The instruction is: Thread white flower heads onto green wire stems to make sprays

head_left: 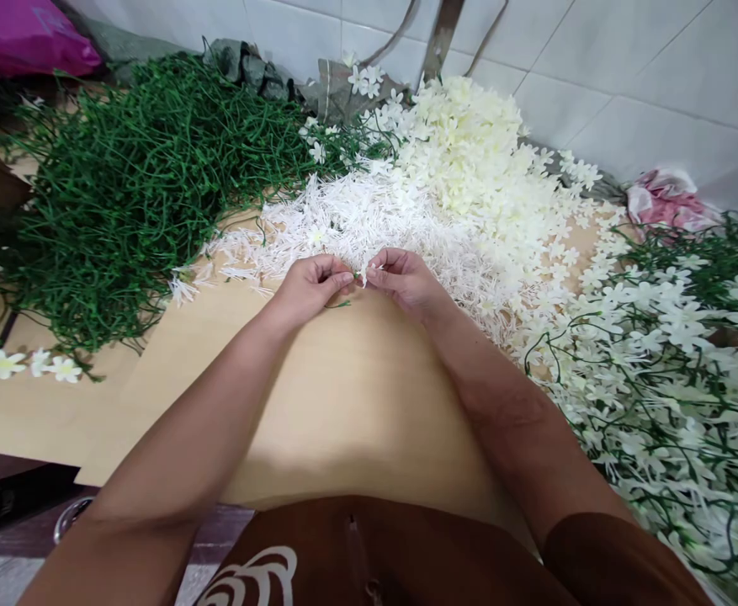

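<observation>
A big heap of green stems (154,177) sits on the left of the bench (337,404). The left hand (311,288) pinches one green stem (343,304). Just beside it, the right hand (410,284) pinches a tiny white piece (363,274), in front of some white stringy bits (356,210). Then come creamy petals (469,160), then white flowers (684,324) far right.

Pale tiled wall (634,67) behind tan tabletop (343,404), grey floor (2,579) below.
</observation>
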`<state>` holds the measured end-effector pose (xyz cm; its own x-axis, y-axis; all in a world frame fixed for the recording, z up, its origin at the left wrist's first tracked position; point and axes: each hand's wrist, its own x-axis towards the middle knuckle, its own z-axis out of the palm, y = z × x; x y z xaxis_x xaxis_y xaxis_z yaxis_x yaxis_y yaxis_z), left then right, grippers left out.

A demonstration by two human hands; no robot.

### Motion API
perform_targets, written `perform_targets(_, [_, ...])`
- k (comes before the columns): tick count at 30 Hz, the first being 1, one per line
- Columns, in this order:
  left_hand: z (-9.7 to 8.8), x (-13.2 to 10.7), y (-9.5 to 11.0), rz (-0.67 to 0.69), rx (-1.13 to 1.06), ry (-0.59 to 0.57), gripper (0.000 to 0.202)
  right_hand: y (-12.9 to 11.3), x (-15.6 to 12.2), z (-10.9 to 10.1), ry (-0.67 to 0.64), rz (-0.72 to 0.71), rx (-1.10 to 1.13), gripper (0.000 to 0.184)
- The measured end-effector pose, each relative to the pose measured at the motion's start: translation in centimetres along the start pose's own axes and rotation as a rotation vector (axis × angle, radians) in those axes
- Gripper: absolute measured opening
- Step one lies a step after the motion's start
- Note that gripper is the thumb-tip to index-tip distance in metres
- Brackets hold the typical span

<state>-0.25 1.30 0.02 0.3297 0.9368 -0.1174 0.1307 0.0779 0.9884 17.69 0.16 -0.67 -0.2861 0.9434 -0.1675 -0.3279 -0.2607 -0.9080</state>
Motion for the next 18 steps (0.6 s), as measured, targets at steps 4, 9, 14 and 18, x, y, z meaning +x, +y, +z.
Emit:
perform_targets(4, [0.06,-0.13,0.61,-0.013,-0.007,0.015,0.024,0.16,0.11,0.02,0.003,-0.013,-0.026,0.043])
perform_targets(9, [0.01,-0.17,0.60,-0.007,0.010,-0.014,0.021,0.01,0.14,0.29,0.030,-0.049,-0.176,0.050])
perform_targets(14, [-0.01,0.01,0.38,-0.025,0.029,-0.022,0.018,0.09,-0.03,0.58,0.050,-0.187,-0.441,0.050])
perform_targets(18, [-0.10,0.19,0.33,-0.042,0.097,-0.039,0.012,0.30,-0.17,0.62,0.052,-0.269,-0.584,0.048])
